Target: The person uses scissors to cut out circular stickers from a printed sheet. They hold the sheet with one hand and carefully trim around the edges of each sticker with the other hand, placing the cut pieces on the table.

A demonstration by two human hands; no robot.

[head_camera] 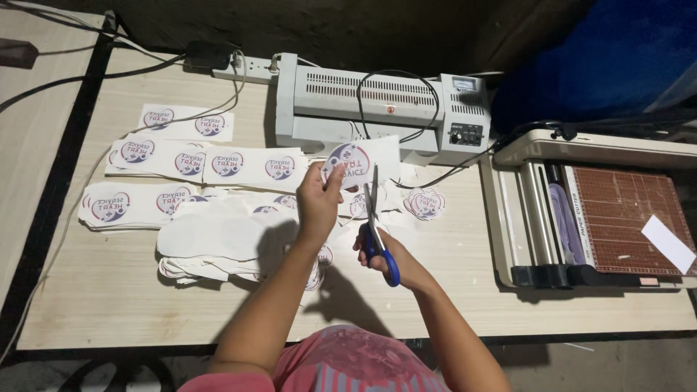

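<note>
My left hand point(318, 199) holds up a laminated white sheet point(359, 161) printed with a round red and blue logo, above the middle of the table. My right hand point(385, 250) grips blue-handled scissors point(376, 225), whose blades point upward and meet the sheet's lower edge beside the logo. Just right of the scissors lies a small stack of cut-out round logo stickers point(425, 202).
Strips and piles of printed logo sheets point(181, 163) cover the table's left half. A grey laminator point(377, 105) stands at the back with a power strip point(239, 67) left of it. A paper cutter point(595, 210) with a brown gridded bed sits at the right. The wooden table edge point(218, 330) is near me.
</note>
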